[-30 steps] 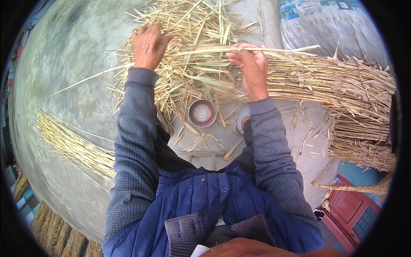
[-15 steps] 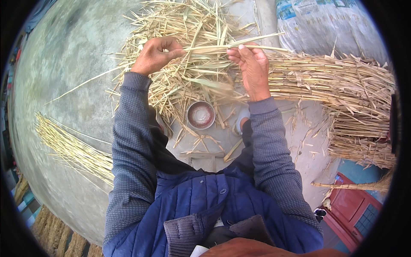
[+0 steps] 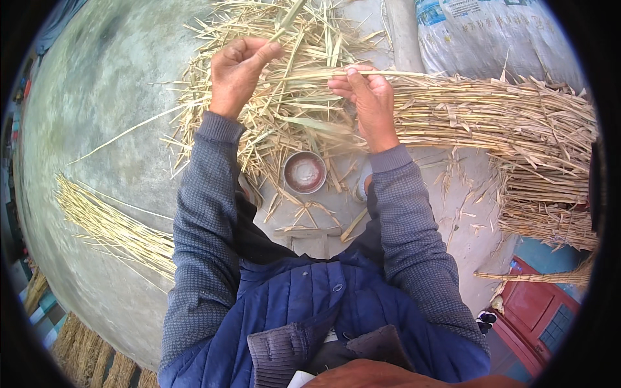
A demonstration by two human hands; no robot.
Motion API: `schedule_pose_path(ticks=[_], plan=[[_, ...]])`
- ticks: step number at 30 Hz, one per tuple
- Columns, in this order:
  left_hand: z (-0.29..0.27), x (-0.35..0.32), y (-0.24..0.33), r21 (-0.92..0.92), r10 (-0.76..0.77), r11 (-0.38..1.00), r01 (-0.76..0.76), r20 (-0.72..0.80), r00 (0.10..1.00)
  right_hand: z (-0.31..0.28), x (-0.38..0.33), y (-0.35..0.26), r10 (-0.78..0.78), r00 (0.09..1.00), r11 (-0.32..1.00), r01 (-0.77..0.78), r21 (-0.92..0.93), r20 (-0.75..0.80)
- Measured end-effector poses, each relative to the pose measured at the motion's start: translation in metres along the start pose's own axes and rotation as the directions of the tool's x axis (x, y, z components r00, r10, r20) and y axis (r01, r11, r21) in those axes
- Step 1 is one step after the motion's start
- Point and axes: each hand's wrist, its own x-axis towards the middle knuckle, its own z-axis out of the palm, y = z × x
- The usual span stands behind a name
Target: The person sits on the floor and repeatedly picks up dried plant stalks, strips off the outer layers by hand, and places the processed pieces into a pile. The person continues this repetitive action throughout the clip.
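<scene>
My left hand (image 3: 234, 79) is closed in a pinch on a pale leaf strip (image 3: 288, 21), which points up and away from me. Thumb and fingers of my right hand (image 3: 371, 107) grip a thin dry stalk (image 3: 411, 74) that lies roughly level and runs out to the right. Both hands are above a loose pile of straw-coloured leaf husks (image 3: 272, 126). On the near side of that pile, between my feet, sits a small round metal bowl (image 3: 305, 172) with a whitish, reddish inside.
To the right lies a thick stack of dry stalks (image 3: 479, 119), with a plastic-wrapped bale (image 3: 498, 42) behind it. A bundle of thin pale stalks (image 3: 119, 229) rests on the concrete floor (image 3: 116, 77) at left. A red door-like panel (image 3: 533, 301) shows at lower right.
My left hand has turned upward, and its leaf strip has swung from lying along the stalk to pointing away. My right hand has shifted slightly left with the stalk.
</scene>
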Motion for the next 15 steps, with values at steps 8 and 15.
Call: schedule_pose_path(ticks=[8, 15], plan=[[-0.031, 0.009, -0.009, 0.901, 0.313, 0.356, -0.246, 0.133, 0.94, -0.004, 0.003, -0.001, 0.008, 0.999, 1.0, -0.009, 0.026, 0.033], [-0.005, -0.005, -0.009, 0.593, -0.025, 0.771, -0.23, 0.39, 0.92, 0.005, 0.001, -0.004, 0.063, 0.997, 0.998, -0.063, 0.018, -0.036]])
